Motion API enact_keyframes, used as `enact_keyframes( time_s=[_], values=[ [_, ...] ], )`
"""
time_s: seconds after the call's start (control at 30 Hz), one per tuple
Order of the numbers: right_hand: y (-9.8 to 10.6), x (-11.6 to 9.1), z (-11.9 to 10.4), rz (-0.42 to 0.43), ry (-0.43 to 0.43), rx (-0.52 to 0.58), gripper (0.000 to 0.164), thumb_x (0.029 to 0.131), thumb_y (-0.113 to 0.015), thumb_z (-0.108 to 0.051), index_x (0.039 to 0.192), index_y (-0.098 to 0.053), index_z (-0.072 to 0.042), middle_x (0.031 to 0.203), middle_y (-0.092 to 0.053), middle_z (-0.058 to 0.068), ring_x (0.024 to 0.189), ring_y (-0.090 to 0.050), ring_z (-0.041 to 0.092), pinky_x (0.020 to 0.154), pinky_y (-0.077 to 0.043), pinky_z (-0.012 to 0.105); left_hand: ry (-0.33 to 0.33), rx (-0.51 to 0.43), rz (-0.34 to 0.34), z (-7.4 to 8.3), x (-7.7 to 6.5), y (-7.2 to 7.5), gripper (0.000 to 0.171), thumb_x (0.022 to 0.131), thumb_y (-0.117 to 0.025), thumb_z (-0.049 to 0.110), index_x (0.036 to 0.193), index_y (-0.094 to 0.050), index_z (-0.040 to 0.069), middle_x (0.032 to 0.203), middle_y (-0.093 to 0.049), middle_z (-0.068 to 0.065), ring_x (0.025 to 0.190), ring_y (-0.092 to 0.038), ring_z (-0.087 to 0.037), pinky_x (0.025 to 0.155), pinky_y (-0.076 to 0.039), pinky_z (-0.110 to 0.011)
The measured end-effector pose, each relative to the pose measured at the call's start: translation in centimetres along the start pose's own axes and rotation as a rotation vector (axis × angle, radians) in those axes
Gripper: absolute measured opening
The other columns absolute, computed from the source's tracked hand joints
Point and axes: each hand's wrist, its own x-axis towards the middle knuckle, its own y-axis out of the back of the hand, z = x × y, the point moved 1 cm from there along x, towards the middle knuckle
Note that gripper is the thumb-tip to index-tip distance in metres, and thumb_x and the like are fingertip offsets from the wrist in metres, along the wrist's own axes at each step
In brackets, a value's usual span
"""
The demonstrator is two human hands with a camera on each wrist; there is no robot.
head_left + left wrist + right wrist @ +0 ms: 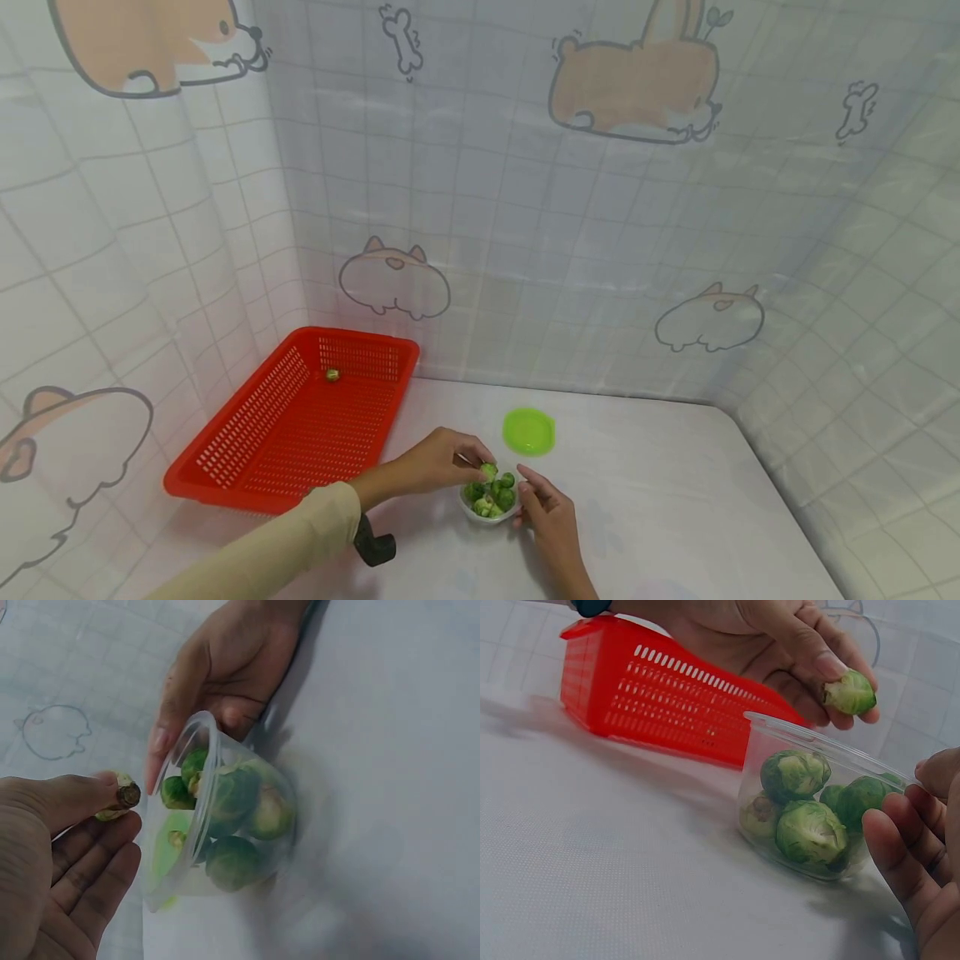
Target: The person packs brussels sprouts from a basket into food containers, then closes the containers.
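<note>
My left hand (435, 461) pinches a Brussels sprout (851, 693) between thumb and fingers, just above a small clear plastic container (486, 521). The sprout's brown cut stem (128, 796) faces the left wrist camera. Inside the container lie several green Brussels sprouts (810, 832), seen through its wall. My right hand (553, 510) holds the container at its right side, thumb at the rim and fingers against the outer wall. A bright green round lid (529, 432) lies flat on the table behind the container.
A large red perforated basket (300, 500) stands at the left of the white table (675, 492). One Brussels sprout (332, 375) lies in its far left corner. Curtains (525, 208) with printed animals hang at the back and both sides.
</note>
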Motion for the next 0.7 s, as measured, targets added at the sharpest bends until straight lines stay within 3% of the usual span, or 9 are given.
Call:
enact_keyframes(
  time_s=[0.17,0.37,0.7],
  values=[
    [-0.1,0.0,0.0,0.007,0.012,-0.009,0.041,0.101,-0.063,-0.032,0.135,-0.063,-0.010,0.089,-0.067,0.015,0.066,-0.065,0.017,0.063,-0.059,0.031,0.020,0.007,-0.014,0.3,0.1,-0.4,0.022,0.090,-0.077,0.015,0.112,-0.075,0.009,0.109,-0.075,0.000,0.096,-0.070,-0.006,0.085,-0.057,-0.023],
    [0.0,0.1,0.1,0.005,0.002,-0.007,0.043,0.100,-0.063,-0.033,0.136,-0.062,-0.009,0.090,-0.068,0.016,0.066,-0.065,0.017,0.063,-0.059,0.031,0.044,0.030,-0.016,0.0,0.4,-0.9,0.021,0.088,-0.079,0.014,0.109,-0.075,0.015,0.108,-0.075,0.002,0.094,-0.069,-0.004,0.083,-0.056,-0.019],
    [0.1,0.1,0.0,-0.008,-0.018,0.014,0.046,0.099,-0.065,-0.034,0.138,-0.061,-0.009,0.091,-0.068,0.015,0.068,-0.065,0.017,0.065,-0.059,0.030,0.067,0.121,-0.028,-0.2,1.1,-1.6,0.022,0.088,-0.079,0.014,0.110,-0.074,0.010,0.104,-0.074,0.008,0.091,-0.066,0.000,0.083,-0.056,-0.019]
  ],
)
